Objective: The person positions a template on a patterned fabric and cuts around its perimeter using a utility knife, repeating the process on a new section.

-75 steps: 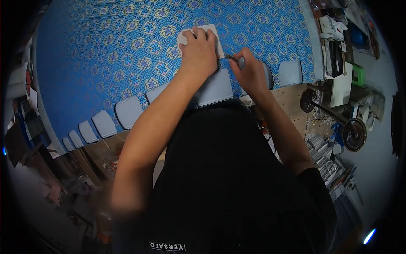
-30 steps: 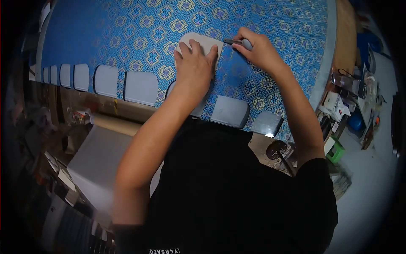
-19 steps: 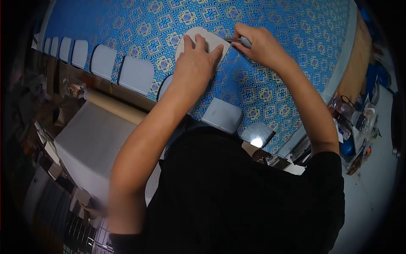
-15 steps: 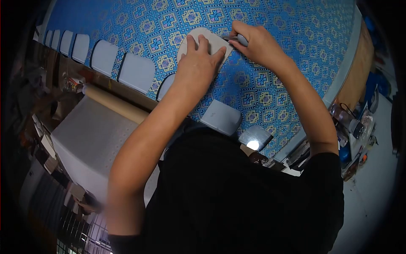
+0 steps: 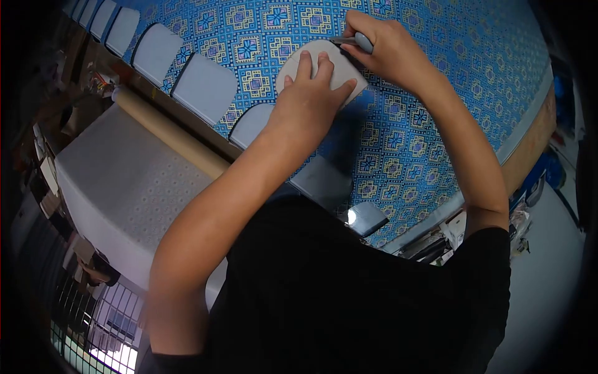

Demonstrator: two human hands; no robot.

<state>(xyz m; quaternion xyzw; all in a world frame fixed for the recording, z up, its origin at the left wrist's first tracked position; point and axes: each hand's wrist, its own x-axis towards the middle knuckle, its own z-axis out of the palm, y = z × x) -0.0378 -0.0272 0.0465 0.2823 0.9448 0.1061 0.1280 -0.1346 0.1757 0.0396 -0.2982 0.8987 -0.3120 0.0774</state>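
Observation:
My left hand (image 5: 310,93) lies on a pale, rounded flat piece (image 5: 321,51), its fingers spread and pressing it onto the blue patterned cloth (image 5: 392,149). The piece has a curved top and a straight edge on its right side. My right hand (image 5: 386,50) is wrapped round a grey-handled cutting tool (image 5: 363,42). The thin tip of the tool points left and touches or nearly touches the upper right edge of the piece.
Several grey rounded pieces (image 5: 205,87) line the table's left edge. Two more grey pieces (image 5: 321,177) (image 5: 366,218) lie near my body. A brown roll (image 5: 168,134) rests by a grey covered block (image 5: 106,168) at left. Assorted items (image 5: 436,244) crowd the lower right.
The tool tip in my right hand has moved up and left along the piece's edge, away from its right corner. The whole view has shifted and turned slightly.

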